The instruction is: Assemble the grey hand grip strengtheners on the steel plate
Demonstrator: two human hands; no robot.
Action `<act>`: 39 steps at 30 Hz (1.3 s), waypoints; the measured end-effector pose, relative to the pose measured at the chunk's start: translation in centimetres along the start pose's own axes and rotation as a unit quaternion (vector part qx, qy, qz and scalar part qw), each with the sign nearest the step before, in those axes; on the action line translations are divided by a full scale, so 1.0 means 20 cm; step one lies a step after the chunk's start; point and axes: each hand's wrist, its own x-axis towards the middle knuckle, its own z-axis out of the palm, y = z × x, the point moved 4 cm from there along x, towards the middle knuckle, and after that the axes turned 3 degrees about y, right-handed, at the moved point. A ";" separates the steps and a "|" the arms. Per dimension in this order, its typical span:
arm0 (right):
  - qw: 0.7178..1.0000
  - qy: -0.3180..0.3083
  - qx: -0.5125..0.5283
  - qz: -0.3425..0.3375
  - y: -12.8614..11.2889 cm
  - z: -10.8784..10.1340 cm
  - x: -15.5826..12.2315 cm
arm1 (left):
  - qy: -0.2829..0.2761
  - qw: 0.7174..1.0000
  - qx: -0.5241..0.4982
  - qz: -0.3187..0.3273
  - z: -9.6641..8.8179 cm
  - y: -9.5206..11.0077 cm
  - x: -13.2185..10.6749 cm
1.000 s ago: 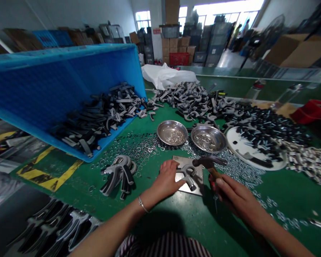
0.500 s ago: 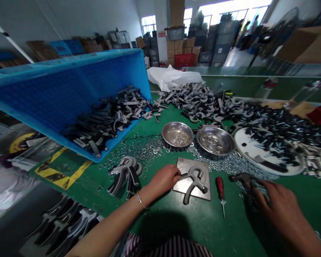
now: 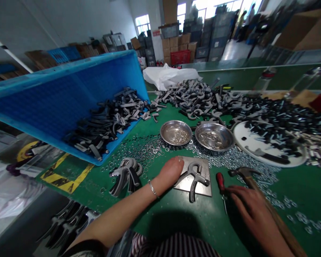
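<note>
A grey and black hand gripper (image 3: 194,176) lies on a small steel plate (image 3: 203,187) on the green table. My left hand (image 3: 171,172) is curled over the gripper's left handle and holds it down on the plate. A red-handled screwdriver (image 3: 220,181) lies just right of the plate. My right hand (image 3: 250,210) rests on the table with its fingers stretched out, fingertips at the screwdriver's shaft. A hammer (image 3: 243,172) lies beside that hand, and its wooden handle runs back along my right wrist.
Two steel bowls (image 3: 175,132) (image 3: 214,136) of small parts stand behind the plate, amid scattered washers (image 3: 147,148). A tilted blue crate (image 3: 69,92) of handles is at the left, finished grippers (image 3: 125,173) lie near my left arm, and a white disc (image 3: 257,148) with black parts sits at the right.
My right hand held the hammer over the plate, then laid it down on the right and moved back to the screwdriver. My left hand has stayed on the gripper.
</note>
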 end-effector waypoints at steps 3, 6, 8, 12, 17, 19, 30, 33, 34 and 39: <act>0.986 0.040 -0.160 0.004 0.23 -0.10 -0.02 | 0.011 1.000 -0.005 -0.024 -0.02 -0.02 -0.01; 0.969 0.004 -0.242 0.039 0.40 -0.14 -0.05 | 0.040 0.994 -0.090 -0.054 -0.05 -0.01 0.00; 0.972 -0.042 -0.222 0.064 0.45 -0.13 -0.07 | 0.082 0.968 -0.222 -0.082 -0.06 0.02 0.00; 0.979 -0.099 -0.083 0.157 0.49 -0.13 -0.02 | 0.131 0.911 -0.373 -0.118 -0.01 0.07 0.01; 0.971 -0.116 0.063 0.198 0.48 -0.20 0.10 | 0.149 0.916 -0.356 -0.114 0.04 0.10 0.00; 0.976 -0.099 0.070 0.180 0.42 -0.24 0.12 | 0.154 0.921 -0.341 -0.107 0.04 0.10 -0.01; 0.986 -0.145 0.075 0.044 0.05 -0.23 0.08 | 0.122 0.985 -0.111 0.054 -0.01 0.20 -0.06; 0.990 -0.124 0.062 -0.034 -0.09 -0.25 0.10 | 0.116 0.987 -0.114 0.003 -0.01 0.21 -0.11; 0.991 -0.109 0.061 -0.057 -0.15 -0.26 0.11 | 0.122 0.985 -0.121 -0.027 0.00 0.21 -0.13; 0.986 -0.092 0.023 -0.136 -0.32 -0.21 0.18 | 0.114 0.976 -0.139 -0.124 0.05 0.27 -0.19</act>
